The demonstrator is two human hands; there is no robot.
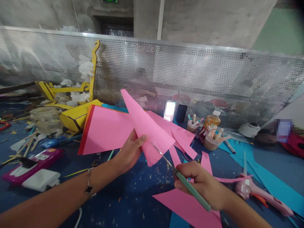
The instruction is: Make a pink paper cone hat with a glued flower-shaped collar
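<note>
My left hand (131, 152) grips a folded or curled sheet of pink paper (147, 126), thumb on top, raised over the table. The paper's lower edge looks slightly fringed. In my right hand (199, 182) is a pair of scissors (193, 193) with pale green handles, seen edge-on. Its thin metal blades lie against the lower right part of the paper; whether they are parted cannot be made out. Behind my left hand rests a stack of coloured sheets (106, 129), pink on top with red and orange edges. A cut pink piece (187, 205) lies below my right hand.
Left are a purple power strip (42, 161), a white adapter (41, 180), a glass jar (45, 118) and a yellow cardboard structure (76, 117). To the right sit a pink glue gun (263, 196), a tub of markers (212, 139) and a bottle (211, 120). A perforated metal screen (190, 72) stands behind.
</note>
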